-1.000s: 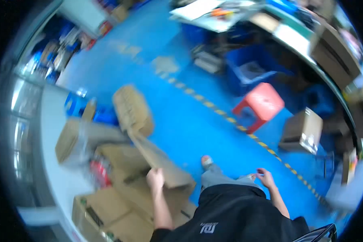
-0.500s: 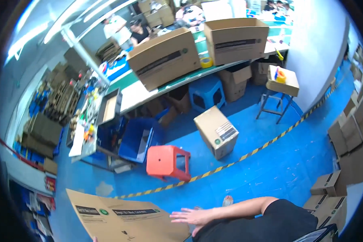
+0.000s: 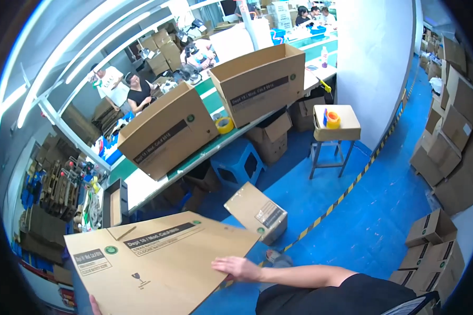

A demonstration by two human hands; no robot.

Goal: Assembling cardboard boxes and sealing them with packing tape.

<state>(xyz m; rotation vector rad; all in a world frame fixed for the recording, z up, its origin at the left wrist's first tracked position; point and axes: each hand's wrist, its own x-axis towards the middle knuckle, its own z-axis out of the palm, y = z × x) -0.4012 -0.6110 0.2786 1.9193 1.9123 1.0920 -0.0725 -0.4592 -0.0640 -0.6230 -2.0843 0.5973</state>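
Flat carton (image 3: pixel 157 262) risen over blue floor (image 3: pixel 383 210).

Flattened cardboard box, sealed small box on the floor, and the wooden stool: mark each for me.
flattened cardboard box (image 3: pixel 157 262), head view, on the middle of its printed top panel.
sealed small box (image 3: pixel 255 211), head view, on its top face.
wooden stool (image 3: pixel 332 134), head view, on the front edge of its seat.
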